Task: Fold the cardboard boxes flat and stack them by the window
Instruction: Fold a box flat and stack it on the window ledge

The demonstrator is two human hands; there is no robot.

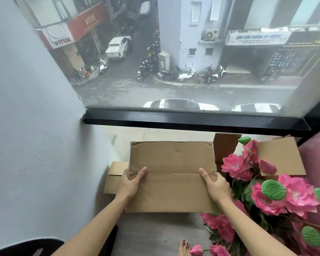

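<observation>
A flattened brown cardboard box (171, 174) is held level in front of me, just below the black window frame (192, 120). My left hand (130, 183) grips its left edge at the crease, thumb on top. My right hand (215, 183) grips the right edge the same way. Under the box's left side another piece of cardboard (115, 177) lies on the floor by the wall. At the right, behind the flowers, stands an unfolded cardboard box (281, 157) with a raised flap.
Pink artificial lotus flowers (266, 193) with green pods crowd the right side, close to my right hand. A grey wall (35, 135) closes off the left. My bare foot (184, 246) shows on the wooden floor at the bottom. The window looks down on a street.
</observation>
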